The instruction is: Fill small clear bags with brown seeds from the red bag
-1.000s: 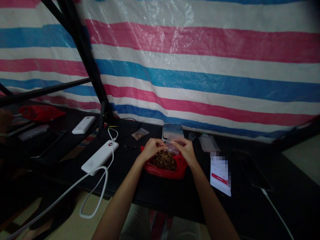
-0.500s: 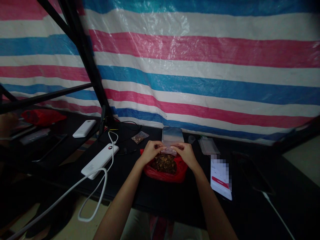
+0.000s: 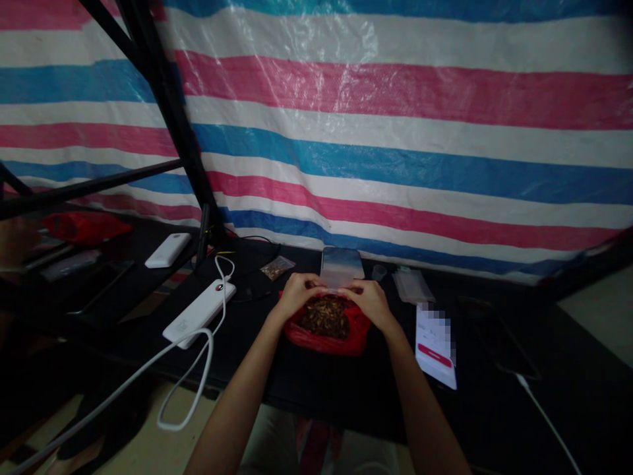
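My left hand [image 3: 295,293] and my right hand [image 3: 370,301] pinch the two ends of a small clear plastic bag [image 3: 330,292] between them. The small bag hangs right above an open red plastic bag [image 3: 324,340] full of brown bits [image 3: 324,315], which lies on the dark table [image 3: 316,386]. Both hands rest at the red bag's far rim.
A phone [image 3: 341,266] leans just behind the hands. A small filled packet [image 3: 277,267] lies to the left, empty clear bags [image 3: 413,285] and a white-red leaflet [image 3: 435,344] to the right. Two white power banks [image 3: 198,313] [image 3: 167,250] with cables sit left. A striped tarp [image 3: 395,152] hangs behind.
The small clear bag has dropped lower, closer to the brown bits, and both hands have drawn slightly together. The camera shifted a little.
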`<state>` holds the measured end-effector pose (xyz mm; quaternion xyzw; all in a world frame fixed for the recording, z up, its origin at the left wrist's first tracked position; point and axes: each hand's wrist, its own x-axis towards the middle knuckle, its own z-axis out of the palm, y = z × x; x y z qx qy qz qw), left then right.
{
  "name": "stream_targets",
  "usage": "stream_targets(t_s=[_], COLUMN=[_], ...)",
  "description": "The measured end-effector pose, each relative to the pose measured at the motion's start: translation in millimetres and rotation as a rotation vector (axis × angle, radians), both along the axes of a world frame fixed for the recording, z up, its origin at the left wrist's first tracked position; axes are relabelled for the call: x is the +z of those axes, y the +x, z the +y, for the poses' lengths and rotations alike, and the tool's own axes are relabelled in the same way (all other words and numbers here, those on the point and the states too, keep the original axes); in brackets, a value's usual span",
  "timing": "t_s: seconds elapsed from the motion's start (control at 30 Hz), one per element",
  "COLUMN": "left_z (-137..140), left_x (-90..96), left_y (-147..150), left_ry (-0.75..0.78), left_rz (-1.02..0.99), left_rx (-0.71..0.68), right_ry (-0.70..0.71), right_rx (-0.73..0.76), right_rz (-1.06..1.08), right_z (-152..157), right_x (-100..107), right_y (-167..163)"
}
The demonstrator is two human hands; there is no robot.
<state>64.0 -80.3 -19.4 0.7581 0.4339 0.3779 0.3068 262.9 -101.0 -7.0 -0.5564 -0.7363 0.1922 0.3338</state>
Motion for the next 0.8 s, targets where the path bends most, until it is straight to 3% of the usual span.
stream_targets(t_s=[0.13, 0.3, 0.47, 0.8], left_z=[-1, -6, -10, -14], left_x=[1.0, 5.0, 7.2, 10.6], left_y=[-1, 1, 2, 3], left_ry=[0.004, 0.161, 0.237, 0.291], left_rz=[0.114, 0.28, 0.418, 0.388], left_rx=[0.027, 0.114, 0.113, 0.03], right_ry=[-0.003, -0.003, 0.0, 0.076], right_rx=[-0.061, -0.052, -0.075, -0.055], right_rz=[-0.117, -0.206, -0.315, -0.386], right_z=[-3, -3, -2, -7], right_x=[5, 5, 4, 4], right_y=[-2, -2, -3, -11])
